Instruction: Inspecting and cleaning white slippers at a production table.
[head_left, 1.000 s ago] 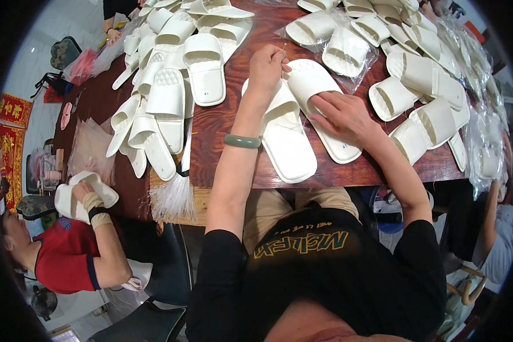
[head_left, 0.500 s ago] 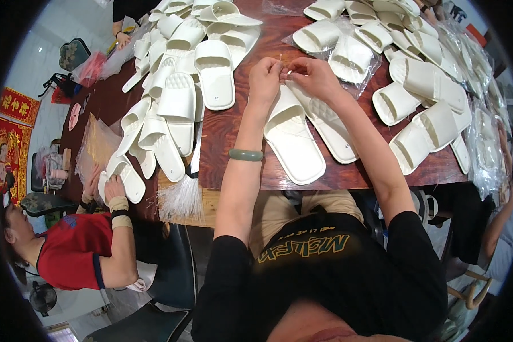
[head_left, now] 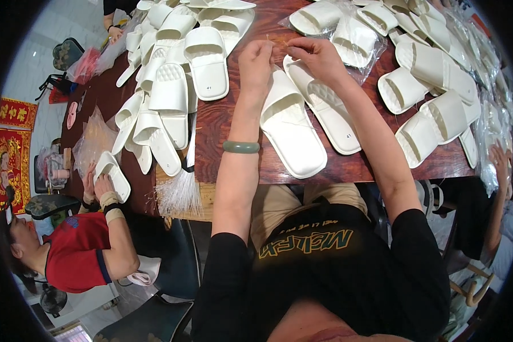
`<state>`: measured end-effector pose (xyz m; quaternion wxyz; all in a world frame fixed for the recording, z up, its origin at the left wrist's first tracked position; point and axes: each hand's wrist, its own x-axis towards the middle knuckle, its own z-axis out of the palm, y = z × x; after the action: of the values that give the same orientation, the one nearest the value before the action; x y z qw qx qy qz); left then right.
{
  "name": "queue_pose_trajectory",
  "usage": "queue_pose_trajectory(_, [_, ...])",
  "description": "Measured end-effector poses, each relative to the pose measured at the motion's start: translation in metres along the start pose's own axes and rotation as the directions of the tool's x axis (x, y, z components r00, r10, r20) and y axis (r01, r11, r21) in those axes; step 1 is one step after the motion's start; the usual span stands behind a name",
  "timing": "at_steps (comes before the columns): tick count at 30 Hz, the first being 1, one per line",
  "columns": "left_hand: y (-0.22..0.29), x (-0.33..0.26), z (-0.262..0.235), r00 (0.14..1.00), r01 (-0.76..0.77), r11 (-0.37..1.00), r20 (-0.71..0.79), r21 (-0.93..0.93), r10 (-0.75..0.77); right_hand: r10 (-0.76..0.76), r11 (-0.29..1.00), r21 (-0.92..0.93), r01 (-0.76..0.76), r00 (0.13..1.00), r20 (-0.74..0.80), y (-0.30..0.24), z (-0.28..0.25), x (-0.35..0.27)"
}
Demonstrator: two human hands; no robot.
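Above the far ends of two white slippers, my left hand (head_left: 257,61) and my right hand (head_left: 318,58) are closed in pinches, a small gap between them. Each seems to grip an end of a thin clear strand, barely visible at the fingertips. The left white slipper (head_left: 295,142) lies sole-down with its toe strap away from me. Beside it, partly under my right forearm, rests the right white slipper (head_left: 337,128), its strap quilted. A bundle of clear strands (head_left: 179,192) hangs at the table's edge to the left.
Piles of white slippers (head_left: 170,91) stand on the left, with more slippers (head_left: 419,122) on the right. Clear plastic bags (head_left: 487,154) lie at the table's right edge. A co-worker in a red shirt (head_left: 77,251) handles a slipper at left; another person's hand (head_left: 499,162) shows at right.
My hands have moved slightly farther away and apart, from nearly touching to a small gap. The two slippers have spread a little. The co-worker at left has lifted and tilted a slipper.
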<state>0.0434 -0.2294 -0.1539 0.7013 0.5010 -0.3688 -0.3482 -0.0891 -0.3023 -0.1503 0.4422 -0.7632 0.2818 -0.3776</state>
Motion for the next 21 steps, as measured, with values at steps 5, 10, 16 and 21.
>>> queue_pose_trajectory(5, [0.009,-0.004,0.004,0.999,0.033,0.996,-0.022,0.078,-0.031,0.152,0.956,0.252,-0.149,0.988,0.009,-0.002,-0.007,0.001])
queue_pose_trajectory(10, [0.013,-0.005,0.005,0.987,0.139,0.99,0.083,0.034,-0.141,0.095,0.987,0.123,-0.1,0.994,0.045,-0.001,-0.007,0.001])
queue_pose_trajectory(16, [0.01,-0.005,0.002,0.986,0.127,0.992,0.102,0.028,-0.129,0.015,0.999,0.031,-0.017,0.999,0.04,-0.002,-0.004,-0.001])
queue_pose_trajectory(21, [0.01,-0.005,0.002,0.985,0.133,0.991,0.114,0.006,-0.133,0.059,0.998,-0.01,-0.058,0.997,0.052,-0.004,-0.004,-0.002])
